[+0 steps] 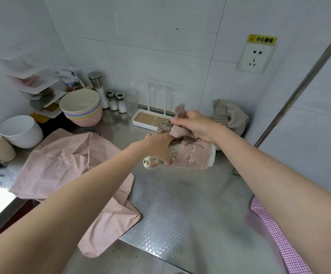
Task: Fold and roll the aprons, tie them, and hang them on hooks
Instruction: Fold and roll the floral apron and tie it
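Rolled apron (192,155) — pink polka dots, floral end showing — lies sideways mid-counter, its strap (177,131) pulled upward. Plain pink apron (66,167) sprawls unfolded left; striped apron (231,115) bundled behind.

Only legible txt: yellow rectangular warning sticker (262,39) w/ black chars "小心触电" + small orange hazard icon, stuck on tiled wall just above white plastic wall socket (255,59). No other readable labels.

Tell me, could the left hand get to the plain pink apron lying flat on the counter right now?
Probably yes, once freed: the left hand is holding the rolled polka-dot apron. The plain pink apron lies spread just beside that forearm with nothing on top of it.
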`<act>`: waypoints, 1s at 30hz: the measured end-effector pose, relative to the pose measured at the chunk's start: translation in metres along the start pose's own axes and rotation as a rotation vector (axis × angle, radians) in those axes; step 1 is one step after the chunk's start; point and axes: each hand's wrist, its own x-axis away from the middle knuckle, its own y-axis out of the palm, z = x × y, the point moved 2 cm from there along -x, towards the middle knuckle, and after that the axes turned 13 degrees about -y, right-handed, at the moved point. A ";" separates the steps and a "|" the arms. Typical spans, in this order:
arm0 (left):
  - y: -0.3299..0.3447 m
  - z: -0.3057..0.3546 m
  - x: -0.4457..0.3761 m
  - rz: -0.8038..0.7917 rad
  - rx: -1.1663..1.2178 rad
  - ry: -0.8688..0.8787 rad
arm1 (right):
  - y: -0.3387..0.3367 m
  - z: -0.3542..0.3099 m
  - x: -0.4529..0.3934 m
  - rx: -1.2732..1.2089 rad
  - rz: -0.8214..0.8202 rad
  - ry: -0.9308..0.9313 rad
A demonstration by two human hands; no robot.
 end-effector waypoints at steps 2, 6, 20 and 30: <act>0.002 -0.006 0.001 -0.039 0.011 -0.052 | 0.004 -0.004 0.002 0.145 -0.089 -0.008; 0.010 -0.013 -0.001 -0.084 0.000 -0.138 | 0.015 -0.013 -0.001 0.574 -0.115 -0.014; 0.038 -0.036 -0.003 -0.087 0.115 -0.467 | -0.010 -0.020 -0.009 -0.015 0.497 0.068; 0.018 -0.052 -0.011 -0.138 1.163 -0.586 | 0.014 0.016 0.012 -0.632 0.411 0.232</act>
